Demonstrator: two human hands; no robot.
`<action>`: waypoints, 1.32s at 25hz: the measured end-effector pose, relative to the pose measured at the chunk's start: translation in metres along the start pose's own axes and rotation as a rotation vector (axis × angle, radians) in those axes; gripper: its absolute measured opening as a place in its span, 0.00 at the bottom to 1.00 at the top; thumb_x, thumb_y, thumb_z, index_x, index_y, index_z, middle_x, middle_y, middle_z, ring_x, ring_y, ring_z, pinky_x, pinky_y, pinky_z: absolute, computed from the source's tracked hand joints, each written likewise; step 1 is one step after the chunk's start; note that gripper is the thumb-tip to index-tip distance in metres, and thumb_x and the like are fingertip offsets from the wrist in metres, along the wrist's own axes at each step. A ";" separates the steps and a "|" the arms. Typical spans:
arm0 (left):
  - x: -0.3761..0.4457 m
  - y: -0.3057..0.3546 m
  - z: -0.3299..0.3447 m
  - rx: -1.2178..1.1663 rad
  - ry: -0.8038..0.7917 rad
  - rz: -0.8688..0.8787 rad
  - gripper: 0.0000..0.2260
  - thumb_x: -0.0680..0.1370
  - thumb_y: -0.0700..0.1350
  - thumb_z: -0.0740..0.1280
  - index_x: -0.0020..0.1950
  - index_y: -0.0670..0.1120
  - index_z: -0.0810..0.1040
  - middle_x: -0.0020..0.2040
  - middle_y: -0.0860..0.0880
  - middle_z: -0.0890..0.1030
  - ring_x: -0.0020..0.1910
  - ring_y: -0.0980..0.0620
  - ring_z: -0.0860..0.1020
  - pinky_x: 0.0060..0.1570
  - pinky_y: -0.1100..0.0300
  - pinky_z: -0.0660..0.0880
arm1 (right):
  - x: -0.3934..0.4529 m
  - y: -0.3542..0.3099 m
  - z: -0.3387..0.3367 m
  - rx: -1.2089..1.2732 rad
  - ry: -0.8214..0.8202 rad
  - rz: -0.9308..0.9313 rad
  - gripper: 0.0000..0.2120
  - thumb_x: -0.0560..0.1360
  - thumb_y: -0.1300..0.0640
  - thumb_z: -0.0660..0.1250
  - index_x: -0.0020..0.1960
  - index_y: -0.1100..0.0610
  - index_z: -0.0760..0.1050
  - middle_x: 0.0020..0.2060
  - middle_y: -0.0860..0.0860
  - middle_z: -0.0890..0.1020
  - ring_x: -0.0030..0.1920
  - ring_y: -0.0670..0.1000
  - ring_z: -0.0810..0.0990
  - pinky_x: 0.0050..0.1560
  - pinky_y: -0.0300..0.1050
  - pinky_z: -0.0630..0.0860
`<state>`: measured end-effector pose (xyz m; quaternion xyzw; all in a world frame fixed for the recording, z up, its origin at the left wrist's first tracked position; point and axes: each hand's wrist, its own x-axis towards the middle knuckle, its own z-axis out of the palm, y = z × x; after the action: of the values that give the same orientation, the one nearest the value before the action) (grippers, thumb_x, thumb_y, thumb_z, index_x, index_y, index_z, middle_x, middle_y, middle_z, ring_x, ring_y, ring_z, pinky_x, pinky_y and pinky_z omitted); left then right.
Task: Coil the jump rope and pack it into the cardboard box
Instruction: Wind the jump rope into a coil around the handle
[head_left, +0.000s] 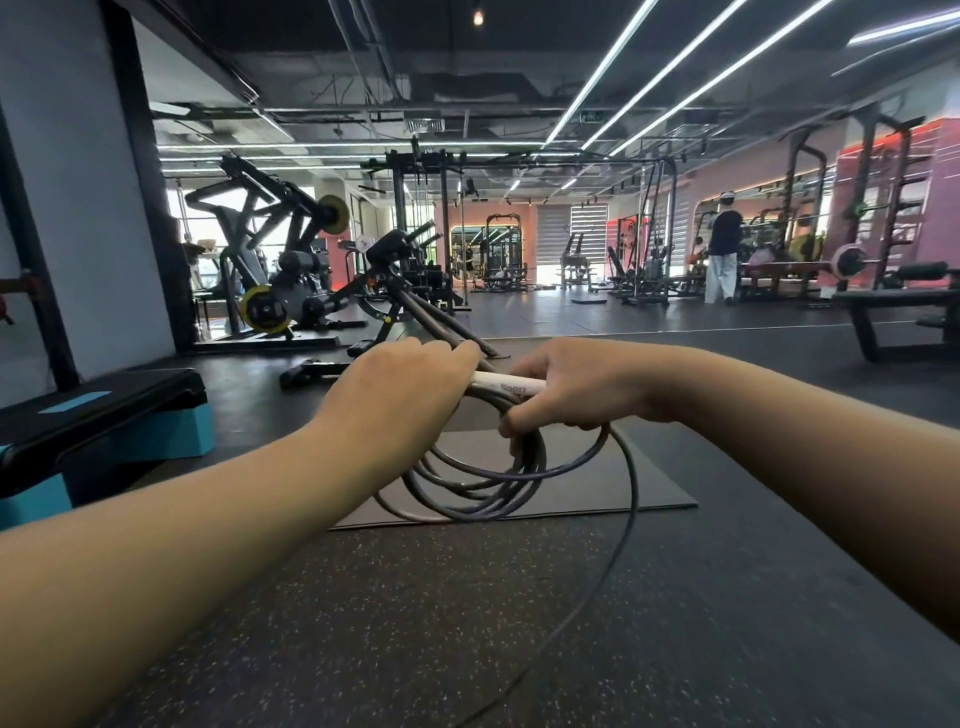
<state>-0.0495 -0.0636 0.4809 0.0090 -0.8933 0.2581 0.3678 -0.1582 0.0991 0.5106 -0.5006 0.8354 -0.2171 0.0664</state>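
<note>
Coiling is well under way but not finished, judging by the head view. The left hand (402, 384) has its fingers curled over one end of the white handle (506, 385), and the right hand (571, 387) is wrapped round the other end of that handle together with the gathered turns of the jump rope (467, 483). Several loops hang below the right hand, bunched where its fingers close on them and fanning out toward the dark mat (597, 483) beneath.

One long strand (626, 514) is not yet taken in: it leaves the bundle just under the right hand, swings out to that hand's far side and runs down toward the bottom edge, where its end is out of sight. A second handle cannot be made out.

What remains, as I read it, is to wind that loose length into the coil and then pack it. No cardboard box shows anywhere in this view, so the packing step has not begun.
</note>
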 end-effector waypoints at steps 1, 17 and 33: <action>-0.002 -0.001 0.003 0.048 0.019 -0.012 0.11 0.79 0.45 0.68 0.46 0.52 0.65 0.39 0.50 0.79 0.36 0.45 0.77 0.34 0.55 0.61 | 0.001 0.000 0.002 -0.006 0.018 -0.012 0.12 0.73 0.48 0.74 0.50 0.56 0.82 0.40 0.58 0.85 0.34 0.49 0.73 0.35 0.45 0.68; 0.025 -0.001 -0.021 -0.781 -0.715 0.118 0.18 0.75 0.61 0.67 0.43 0.47 0.78 0.32 0.54 0.77 0.31 0.57 0.75 0.37 0.62 0.72 | -0.005 0.011 -0.006 0.310 -0.301 -0.048 0.29 0.67 0.59 0.74 0.67 0.52 0.70 0.51 0.62 0.76 0.47 0.58 0.72 0.46 0.56 0.68; -0.002 -0.041 0.003 -1.295 -0.186 -0.581 0.10 0.81 0.50 0.66 0.45 0.44 0.74 0.32 0.49 0.76 0.32 0.52 0.74 0.31 0.62 0.73 | -0.009 0.066 -0.005 0.587 0.216 0.064 0.27 0.76 0.31 0.64 0.43 0.56 0.75 0.28 0.48 0.69 0.28 0.50 0.67 0.34 0.45 0.72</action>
<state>-0.0421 -0.1011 0.4967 0.0482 -0.8563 -0.4344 0.2752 -0.2089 0.1349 0.4852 -0.4074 0.7546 -0.4987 0.1259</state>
